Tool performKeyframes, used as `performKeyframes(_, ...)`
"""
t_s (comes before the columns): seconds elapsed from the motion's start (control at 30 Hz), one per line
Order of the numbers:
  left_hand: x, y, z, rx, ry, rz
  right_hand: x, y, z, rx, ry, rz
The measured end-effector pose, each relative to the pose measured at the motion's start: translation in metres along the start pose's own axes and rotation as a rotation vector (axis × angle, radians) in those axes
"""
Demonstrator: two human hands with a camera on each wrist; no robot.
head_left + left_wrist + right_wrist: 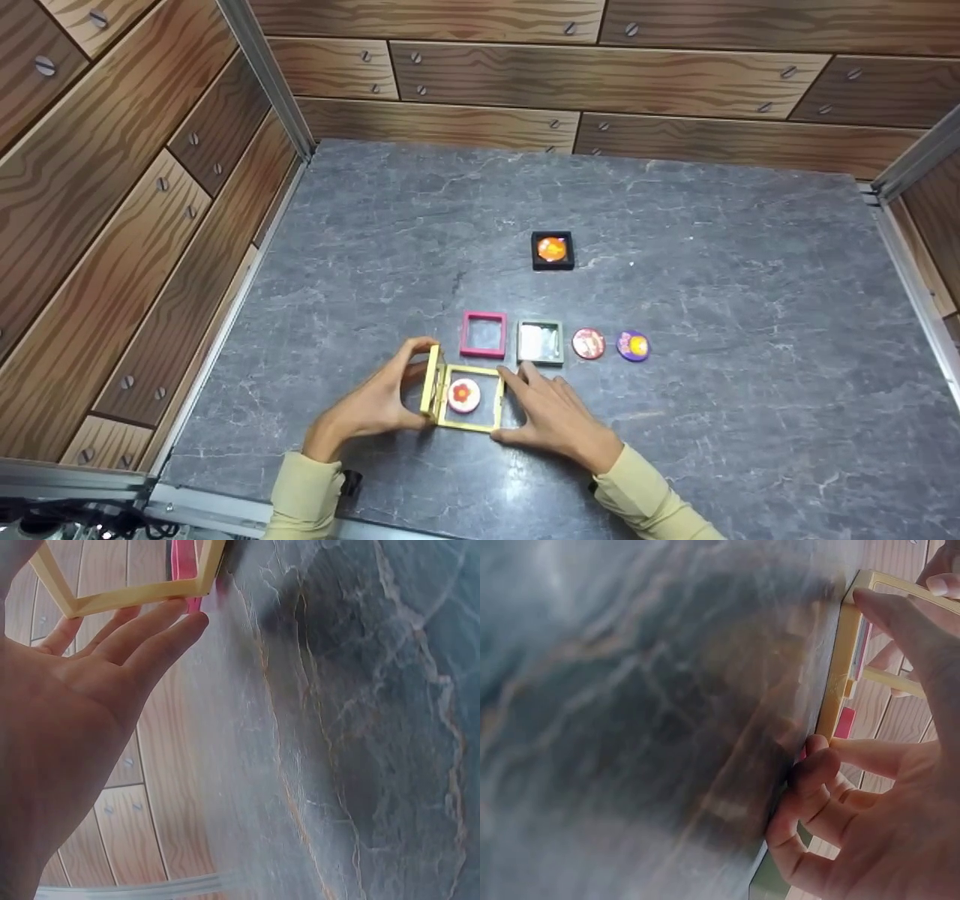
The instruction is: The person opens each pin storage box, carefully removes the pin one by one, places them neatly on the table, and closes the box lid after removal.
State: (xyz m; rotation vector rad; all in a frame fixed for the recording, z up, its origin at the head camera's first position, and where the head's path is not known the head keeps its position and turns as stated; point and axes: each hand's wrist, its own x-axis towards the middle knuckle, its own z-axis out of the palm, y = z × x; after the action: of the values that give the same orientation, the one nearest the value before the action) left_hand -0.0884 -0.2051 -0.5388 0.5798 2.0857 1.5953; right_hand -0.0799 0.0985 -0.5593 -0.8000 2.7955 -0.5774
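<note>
A yellow hinged display frame (469,429) stands unfolded on the dark marbled table, one half flat and the other tilted up at its left. Clear film spans the flat half, and a round white badge with a red flower (463,395) rests on it, near the hinge. My left hand (379,397) holds the raised half (135,598) by its edges between thumb and fingers. With thumb and index finger at two corners, my right hand (555,416) grips the right side of the flat half (845,652); its other fingers curl beside the frame.
Just beyond the hands lie a pink frame (482,353), a grey-green frame (540,362), a red-and-white badge (589,343) and a purple badge (634,346). Farther back sits a black frame (535,259) holding an orange badge (552,249). Wood-patterned walls (480,71) border the table (735,300).
</note>
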Motion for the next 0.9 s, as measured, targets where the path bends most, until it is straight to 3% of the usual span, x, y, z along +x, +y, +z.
performKeyframes(0.1,0.001,0.0,0.0,-0.011,-0.004,0.005,0.0,-0.002,-0.001,0.005,0.021,-0.008)
performKeyframes(0.33,-0.001,0.001,-0.001,0.064,0.014,0.003,0.011,-0.024,0.003,0.047,0.225,-0.142)
performKeyframes(0.43,-0.002,0.001,-0.001,0.109,0.026,0.008,0.021,-0.038,0.008,0.04,0.27,-0.179)
performKeyframes(0.67,0.001,0.003,-0.001,0.191,0.036,0.012,0.033,-0.055,0.017,-0.022,0.29,-0.155)
performKeyframes(0.9,0.002,0.004,-0.001,0.156,0.021,0.021,0.036,-0.058,0.019,-0.078,0.259,-0.173)
